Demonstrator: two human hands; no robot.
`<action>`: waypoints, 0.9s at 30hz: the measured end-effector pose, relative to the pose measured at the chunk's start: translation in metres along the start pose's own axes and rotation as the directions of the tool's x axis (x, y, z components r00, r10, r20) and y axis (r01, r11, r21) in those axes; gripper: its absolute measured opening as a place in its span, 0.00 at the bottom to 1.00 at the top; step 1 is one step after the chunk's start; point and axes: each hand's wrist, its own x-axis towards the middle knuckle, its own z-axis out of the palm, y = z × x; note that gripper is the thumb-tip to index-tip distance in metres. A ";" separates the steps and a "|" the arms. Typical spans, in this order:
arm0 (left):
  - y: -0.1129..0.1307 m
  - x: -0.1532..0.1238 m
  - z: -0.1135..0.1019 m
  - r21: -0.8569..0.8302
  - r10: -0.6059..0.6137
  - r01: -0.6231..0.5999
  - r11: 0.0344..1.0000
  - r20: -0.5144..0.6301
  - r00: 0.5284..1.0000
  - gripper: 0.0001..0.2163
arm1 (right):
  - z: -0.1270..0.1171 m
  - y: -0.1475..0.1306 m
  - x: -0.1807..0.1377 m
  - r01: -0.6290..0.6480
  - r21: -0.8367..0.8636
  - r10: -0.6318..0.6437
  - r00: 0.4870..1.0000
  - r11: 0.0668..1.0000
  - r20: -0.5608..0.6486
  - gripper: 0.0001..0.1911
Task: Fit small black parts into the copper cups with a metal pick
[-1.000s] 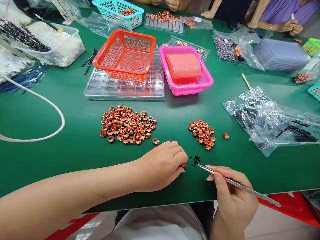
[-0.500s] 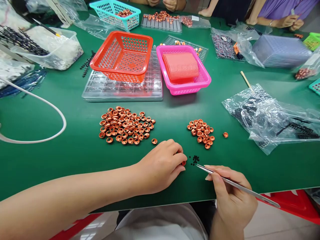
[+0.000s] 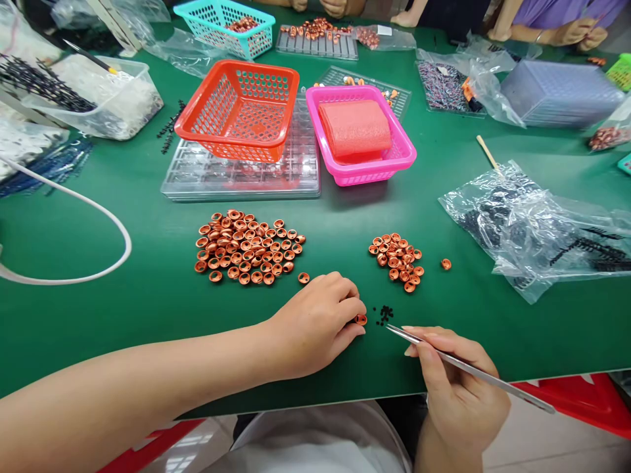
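My left hand rests on the green table, its fingers closed around a small copper-coloured cup-shaped part that shows between thumb and forefinger. Between my hands lies a little cluster of tiny black pieces. My right hand grips metal tweezers, whose tips point left, close to the black pieces; whether anything is between the tips I cannot tell. Beyond my left hand spreads a large pile of the copper parts. A smaller pile lies farther right, with one loose copper part beside it.
An orange basket sits on clear plastic trays. Beside it, a pink basket holds a pink foam roll. Clear bags with black parts lie right. A white cable loops at left. Other people's hands are across the table.
My left hand has turned or shifted slightly, so more of the copper part shows. The tweezers have barely moved, and the piles look the same.
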 end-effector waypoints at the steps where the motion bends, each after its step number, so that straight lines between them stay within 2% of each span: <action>1: -0.001 0.000 0.000 -0.001 0.012 -0.012 1.000 -0.009 1.000 0.04 | 0.000 0.000 0.000 0.001 0.000 -0.001 1.000 1.000 0.008 0.08; 6: -0.005 0.002 0.000 0.008 0.085 -0.085 0.996 -0.114 0.990 0.05 | 0.000 0.000 0.000 -0.012 0.015 0.012 1.000 1.000 -0.021 0.07; 10: -0.001 -0.002 -0.004 0.013 0.076 -0.075 0.997 -0.169 0.983 0.06 | -0.006 -0.004 0.000 -0.087 -0.021 0.086 0.996 0.996 -0.031 0.05; 18: 0.020 0.000 0.003 -0.073 -0.009 0.004 0.997 -0.071 0.997 0.07 | -0.018 0.002 0.006 -0.163 -0.256 0.181 0.982 0.953 0.047 0.04; 21: 0.018 0.004 0.010 -0.091 -0.025 0.019 0.996 -0.064 0.998 0.07 | -0.018 0.004 0.007 -0.195 -0.296 0.221 0.974 0.935 0.055 0.05; 27: 0.008 0.008 0.014 -0.094 0.017 -0.027 0.995 -0.104 0.994 0.06 | -0.017 0.003 0.008 -0.219 -0.328 0.260 0.962 0.919 0.087 0.04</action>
